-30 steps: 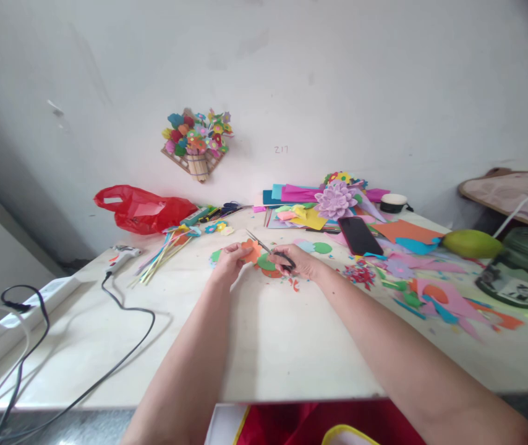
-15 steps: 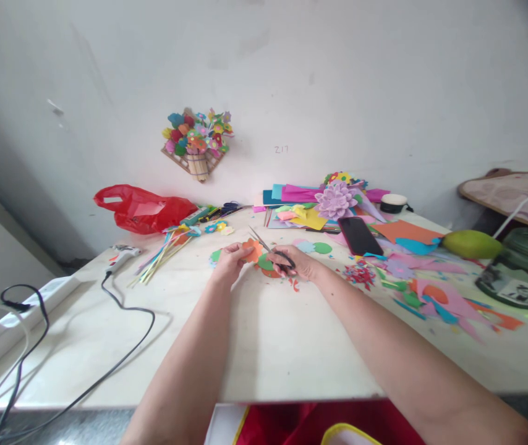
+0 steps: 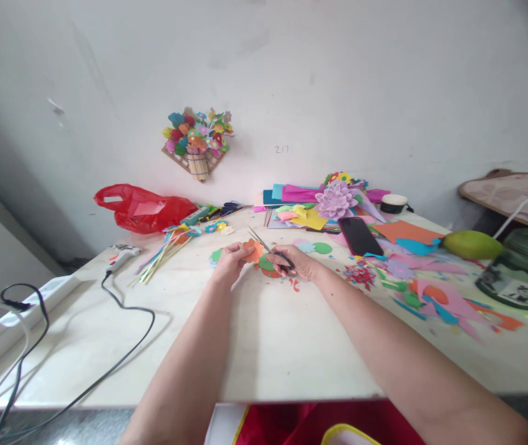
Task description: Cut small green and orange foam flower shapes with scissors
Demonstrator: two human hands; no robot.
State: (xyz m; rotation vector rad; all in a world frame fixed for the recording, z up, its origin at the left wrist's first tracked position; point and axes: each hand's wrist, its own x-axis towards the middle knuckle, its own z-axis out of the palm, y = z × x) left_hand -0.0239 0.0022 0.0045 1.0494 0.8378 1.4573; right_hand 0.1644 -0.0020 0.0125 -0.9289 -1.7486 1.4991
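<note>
Tabletop (image 3: pixel 287 346) below scissors (image 3: pixel 264 245), scraps (image 3: pixel 452 300) at right, flower basket (image 3: pixel 198 142) on grey wall (image 3: pixel 361 93).

The left hand (image 3: pixel 230 262) pinches an orange flower cutout (image 3: pixel 253 250); the right hand (image 3: pixel 300 261) holds scissors (image 3: pixel 264 245). A red bag (image 3: pixel 136 212) lies far left, a phone (image 3: pixel 360 236) right.

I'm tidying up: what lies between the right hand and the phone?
The head view shows a green circle, with a pale blue piece beside it, between the right hand and the phone.
</note>
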